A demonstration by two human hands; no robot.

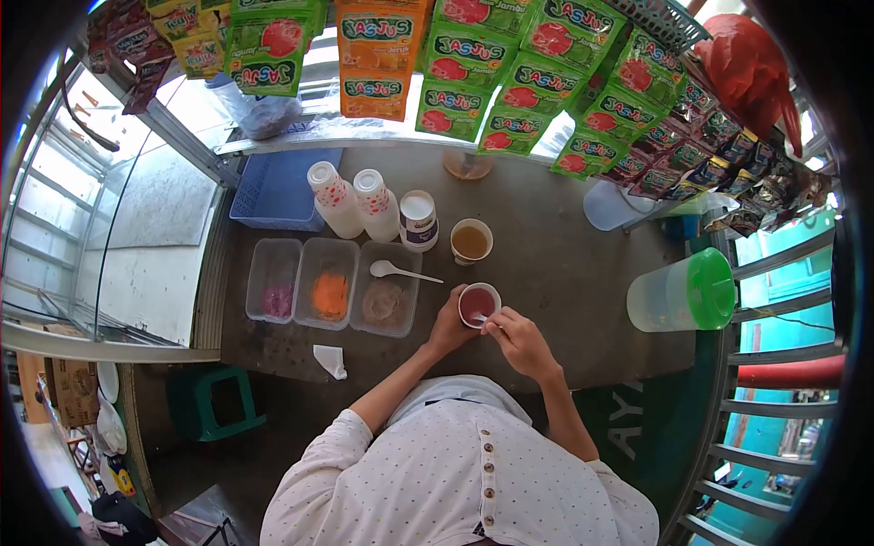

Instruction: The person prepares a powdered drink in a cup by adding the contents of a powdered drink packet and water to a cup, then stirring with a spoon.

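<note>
A paper cup (496,291) of dark pink drink stands near the table's front edge. My left hand (448,326) is wrapped round its left side. With the fingers of my right hand (519,340) I pinch a white spoon (481,318), whose lower end dips into the drink; its bowl is hidden. Just behind is a second paper cup (471,244), filled with a brownish drink. Left of my hands sit three clear tubs holding purple powder (279,299), orange powder (330,296) and brown powder (383,303). Another white spoon (403,271) lies across the brown powder's tub.
Two stacks of upturned paper cups (339,205) and a white-lidded jar (419,221) stand behind the tubs, beside a blue basket (273,196). A green-lidded pitcher (678,291) is at right. Drink sachets (455,64) hang overhead. Crumpled white tissue (330,360) lies near the front edge.
</note>
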